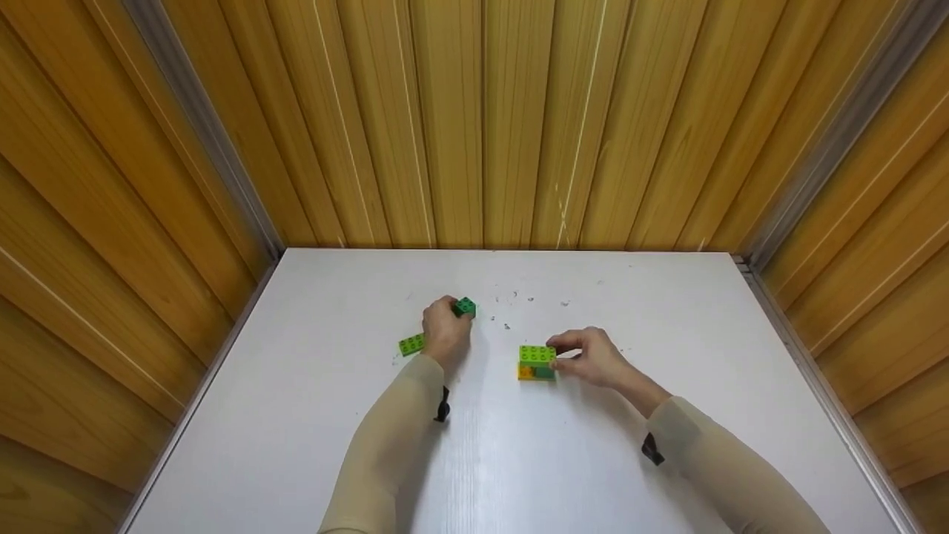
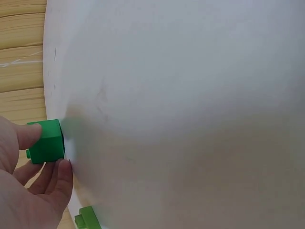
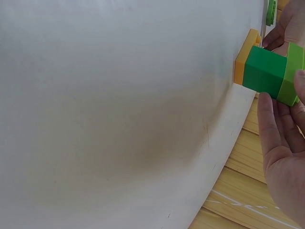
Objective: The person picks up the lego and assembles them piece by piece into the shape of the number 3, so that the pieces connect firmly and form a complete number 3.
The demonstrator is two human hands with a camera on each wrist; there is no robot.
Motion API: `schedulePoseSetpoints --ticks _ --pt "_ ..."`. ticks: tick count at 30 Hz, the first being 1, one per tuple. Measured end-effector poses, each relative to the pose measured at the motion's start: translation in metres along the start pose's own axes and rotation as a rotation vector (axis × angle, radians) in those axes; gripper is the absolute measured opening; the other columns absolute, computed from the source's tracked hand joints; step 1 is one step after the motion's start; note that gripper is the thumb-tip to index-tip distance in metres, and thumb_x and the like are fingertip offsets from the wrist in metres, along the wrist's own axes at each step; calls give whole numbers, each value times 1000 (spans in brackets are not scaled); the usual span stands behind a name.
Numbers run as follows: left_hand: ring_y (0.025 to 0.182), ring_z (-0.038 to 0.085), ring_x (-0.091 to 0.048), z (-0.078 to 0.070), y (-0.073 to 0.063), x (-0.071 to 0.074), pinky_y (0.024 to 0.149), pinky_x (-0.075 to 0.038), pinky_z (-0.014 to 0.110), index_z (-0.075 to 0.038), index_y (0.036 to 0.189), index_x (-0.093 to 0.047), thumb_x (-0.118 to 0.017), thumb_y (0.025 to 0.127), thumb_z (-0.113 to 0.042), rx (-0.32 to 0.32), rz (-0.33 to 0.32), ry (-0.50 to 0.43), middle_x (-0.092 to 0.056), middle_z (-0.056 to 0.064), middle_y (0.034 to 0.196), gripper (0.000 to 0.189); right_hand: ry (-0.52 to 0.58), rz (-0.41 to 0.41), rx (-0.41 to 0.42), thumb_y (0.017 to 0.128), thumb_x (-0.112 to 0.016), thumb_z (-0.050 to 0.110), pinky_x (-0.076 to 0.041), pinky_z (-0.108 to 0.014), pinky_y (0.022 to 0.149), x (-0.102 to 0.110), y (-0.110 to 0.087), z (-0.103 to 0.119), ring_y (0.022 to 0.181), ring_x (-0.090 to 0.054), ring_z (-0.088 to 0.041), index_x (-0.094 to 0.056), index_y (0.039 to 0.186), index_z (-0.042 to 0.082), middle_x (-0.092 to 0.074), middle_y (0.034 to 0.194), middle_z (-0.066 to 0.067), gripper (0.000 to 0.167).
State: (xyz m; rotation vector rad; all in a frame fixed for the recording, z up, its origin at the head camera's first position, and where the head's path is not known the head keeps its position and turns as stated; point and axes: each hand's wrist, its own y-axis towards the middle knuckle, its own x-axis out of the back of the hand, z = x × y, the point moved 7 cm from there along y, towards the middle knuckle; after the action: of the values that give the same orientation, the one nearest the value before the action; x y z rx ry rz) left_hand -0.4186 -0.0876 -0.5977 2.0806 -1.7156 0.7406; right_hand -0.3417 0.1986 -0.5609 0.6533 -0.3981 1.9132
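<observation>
A dark green toy building block is pinched between the thumb and fingers of my left hand, low over the table left of centre. Close by that hand lies a flat light green block, partly covered by the wrist in the head view. To the right stands a small stack: an orange base, a dark green block on it, and a light green block on top. My right hand holds the stack from its right side, thumb and fingers at the upper block.
Everything stands on a white table. Small dark marks dot its surface beyond the stack. Wood-patterned panels rise behind the table and at both sides, with metal strips at the corners.
</observation>
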Motion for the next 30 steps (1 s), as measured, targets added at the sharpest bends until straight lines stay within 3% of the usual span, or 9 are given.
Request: schedulePoseSetpoints --ticks 7,19,30 --pt "135 26 -71 -4 -3 8 118 -59 46 -8 141 -72 -75 108 -22 -27 -19 -1 -76 8 137 36 -18 9 37 96 -84 5 -69 -45 99 1 0 5 123 -78 -41 -80 132 -2 -82 131 -22 37" --pt "139 29 -71 -21 -1 11 121 -57 47 -8 145 -71 -79 106 -21 -53 8 1 -76 12 144 42 -32 6 27 98 -84 8 -69 -48 100 2 -1 3 124 -77 -40 -80 133 -1 -82 132 -20 37" --pt "122 28 -74 -35 -12 17 109 -63 45 -5 139 -75 -79 105 -21 -176 -2 0 -80 13 130 37 -49 7 17 98 -84 6 -67 -52 104 1 -1 6 124 -77 -43 -80 133 -1 -81 131 -21 36"
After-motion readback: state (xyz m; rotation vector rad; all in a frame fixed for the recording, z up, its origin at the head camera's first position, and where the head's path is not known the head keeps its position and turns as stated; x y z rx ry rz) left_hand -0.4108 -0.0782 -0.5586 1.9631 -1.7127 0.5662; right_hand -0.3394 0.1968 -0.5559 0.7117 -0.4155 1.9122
